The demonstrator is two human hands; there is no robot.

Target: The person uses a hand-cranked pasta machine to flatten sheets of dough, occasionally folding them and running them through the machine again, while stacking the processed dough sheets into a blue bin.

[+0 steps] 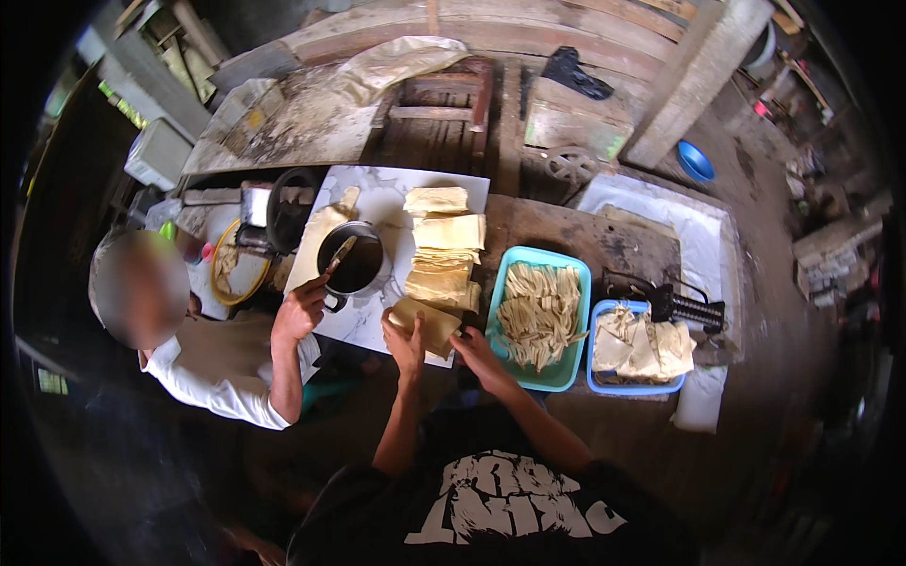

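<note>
The person stands at a white marble slab [373,325] on an old wooden table. Both hands are on one thin, pale yellow sheet [429,325] that lies at the near edge of the slab, just in front of a row of more sheets [444,250] stacked the same way.

The left hand [406,344] has its fingers bent over the left edge of the sheet and pinches it. The right hand [475,351] touches the sheet's right corner, with its fingers curled down. I cannot tell if they pinch the sheet or just press on it.

The sheet looks very light and floppy, like a thin pancake or dough skin. It bends and folds easily. I think it could tear if pulled hard, and it may stick to the sheet under it. The best place to take it looks like the edges or corners, with soft fingertips, one hand on each side so it does not sag in the middle.

Right beside the hands sits a teal tray [574,283] full of pale rolled sticks [538,316]. Next to it is a blue tray [604,377] with folded pale pieces.

Another person sits on the left. Their hand [300,309] holds the handle of a dark metal pot [357,264] on the slab, with a small tool resting in it.
</note>
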